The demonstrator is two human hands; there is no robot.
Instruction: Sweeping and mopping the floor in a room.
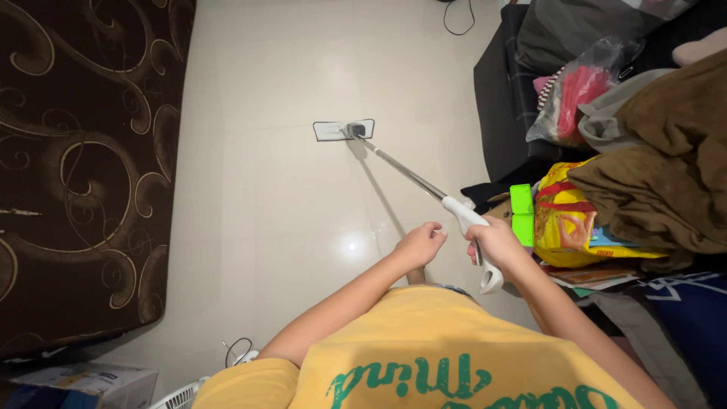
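A flat mop lies across the pale tiled floor [288, 189]; its white rectangular head [342, 129] rests on the tiles ahead of me and a metal pole [405, 173] runs back to a white handle [463, 215]. My right hand [496, 241] is closed around that handle. My left hand [419, 244] hovers just left of the handle with its fingers curled, holding nothing and apart from the mop.
A dark brown patterned mattress [83, 167] fills the left side. On the right stand a black seat [503, 106], plastic bags [579, 95], a yellow bag [564, 227], brown cloth [666, 167] and a green object [522, 213]. A cable [458, 19] lies at the far wall; a white basket [182, 395] is near my feet.
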